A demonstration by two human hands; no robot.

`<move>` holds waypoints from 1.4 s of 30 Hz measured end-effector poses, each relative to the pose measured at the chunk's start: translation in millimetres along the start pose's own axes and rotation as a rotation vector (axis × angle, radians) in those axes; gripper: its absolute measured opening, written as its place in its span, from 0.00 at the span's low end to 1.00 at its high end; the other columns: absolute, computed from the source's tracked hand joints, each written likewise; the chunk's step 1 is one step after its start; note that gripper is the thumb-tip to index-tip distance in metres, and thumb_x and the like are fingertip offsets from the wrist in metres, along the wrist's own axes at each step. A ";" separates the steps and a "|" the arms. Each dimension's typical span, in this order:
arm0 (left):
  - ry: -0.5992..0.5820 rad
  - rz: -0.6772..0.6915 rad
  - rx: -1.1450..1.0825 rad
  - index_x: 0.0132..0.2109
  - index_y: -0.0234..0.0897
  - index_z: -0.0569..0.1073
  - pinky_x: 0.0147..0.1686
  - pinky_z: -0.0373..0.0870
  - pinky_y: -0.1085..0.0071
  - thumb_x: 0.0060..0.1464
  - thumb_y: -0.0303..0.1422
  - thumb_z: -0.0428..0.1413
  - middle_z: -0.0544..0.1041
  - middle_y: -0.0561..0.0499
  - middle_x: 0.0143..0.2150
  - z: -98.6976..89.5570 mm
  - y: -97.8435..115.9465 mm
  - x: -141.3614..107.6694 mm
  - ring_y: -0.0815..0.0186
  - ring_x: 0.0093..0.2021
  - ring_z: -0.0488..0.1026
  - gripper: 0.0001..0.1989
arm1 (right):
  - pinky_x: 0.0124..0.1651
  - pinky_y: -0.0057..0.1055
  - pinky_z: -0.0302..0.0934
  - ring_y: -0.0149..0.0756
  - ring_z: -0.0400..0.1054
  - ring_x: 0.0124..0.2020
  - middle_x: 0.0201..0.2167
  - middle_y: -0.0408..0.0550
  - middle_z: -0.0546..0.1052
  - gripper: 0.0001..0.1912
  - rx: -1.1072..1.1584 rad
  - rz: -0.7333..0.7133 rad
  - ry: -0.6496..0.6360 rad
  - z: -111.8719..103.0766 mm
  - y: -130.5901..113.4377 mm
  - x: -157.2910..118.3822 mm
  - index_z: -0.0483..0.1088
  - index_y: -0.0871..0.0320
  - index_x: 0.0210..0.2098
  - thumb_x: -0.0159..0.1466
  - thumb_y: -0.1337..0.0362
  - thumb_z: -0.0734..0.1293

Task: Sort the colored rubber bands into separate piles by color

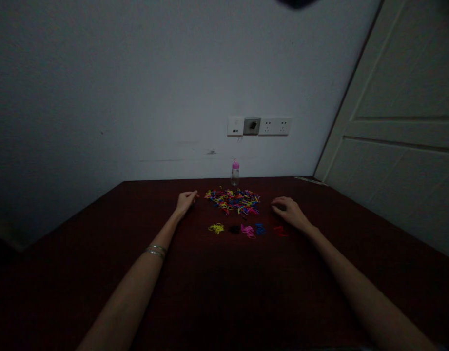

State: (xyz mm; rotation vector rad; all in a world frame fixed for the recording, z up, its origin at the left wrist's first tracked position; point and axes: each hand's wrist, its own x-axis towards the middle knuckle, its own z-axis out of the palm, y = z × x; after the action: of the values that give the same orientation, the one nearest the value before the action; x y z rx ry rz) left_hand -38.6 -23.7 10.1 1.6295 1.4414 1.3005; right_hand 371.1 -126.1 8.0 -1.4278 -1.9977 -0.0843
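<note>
A mixed pile of small colourful bands (pixel 233 200) lies on the dark red table. Nearer to me are small separate groups: yellow (pixel 217 228), black (pixel 234 228), pink (pixel 247 230), blue (pixel 260 228) and red (pixel 280 230). My left hand (pixel 186 202) rests left of the mixed pile, its fingers closed; a small orange-red bit shows at the fingertips, too small to make out. To the right of the pile, my right hand (pixel 287 209) lies on the table with thumb and fingers apart, holding nothing visible.
A small clear bottle with a pink cap (pixel 235 174) stands behind the pile. Wall sockets (pixel 274 126) are above the table's back edge (pixel 165 181). A pale panelled door (pixel 400 131) is at the right. A thin flat strip (pixel 309 180) lies at the back right.
</note>
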 end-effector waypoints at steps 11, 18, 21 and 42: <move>-0.036 0.020 0.043 0.27 0.31 0.74 0.20 0.50 0.76 0.45 0.47 0.51 0.63 0.56 0.15 1.7 -0.1 -3.0 0.74 0.17 0.56 0.21 | 0.50 0.42 0.59 0.43 0.64 0.47 0.44 0.52 0.73 0.15 0.042 -0.108 -0.107 21.6 -37.2 2.4 0.72 0.55 0.44 0.58 0.61 0.63; -0.051 0.019 0.046 0.27 0.31 0.74 0.20 0.50 0.76 0.46 0.45 0.50 0.63 0.56 0.15 2.4 -0.8 -2.5 0.74 0.17 0.56 0.20 | 0.50 0.42 0.59 0.42 0.64 0.47 0.43 0.51 0.73 0.11 0.043 -0.118 -0.131 27.1 -32.2 2.7 0.75 0.54 0.38 0.59 0.62 0.62; -0.049 0.027 0.056 0.27 0.31 0.74 0.20 0.50 0.76 0.47 0.45 0.50 0.63 0.56 0.15 2.2 -0.6 -2.8 0.74 0.17 0.56 0.20 | 0.49 0.42 0.59 0.43 0.64 0.46 0.43 0.51 0.72 0.10 0.031 -0.111 -0.128 27.8 -30.5 3.1 0.75 0.54 0.36 0.59 0.62 0.62; -0.080 0.081 0.059 0.26 0.31 0.74 0.21 0.53 0.75 0.47 0.46 0.49 0.63 0.56 0.14 2.2 -1.0 -2.1 0.72 0.17 0.58 0.21 | 0.48 0.38 0.60 0.41 0.63 0.45 0.42 0.52 0.72 0.10 -0.109 -0.192 -0.169 16.3 -43.6 6.7 0.72 0.57 0.31 0.61 0.64 0.60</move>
State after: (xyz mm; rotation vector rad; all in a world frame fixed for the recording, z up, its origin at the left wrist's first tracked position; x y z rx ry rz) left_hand -36.8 -25.1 7.9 1.7750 1.3912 1.2328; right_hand 324.6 -131.2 12.9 -1.3439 -2.2977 -0.1637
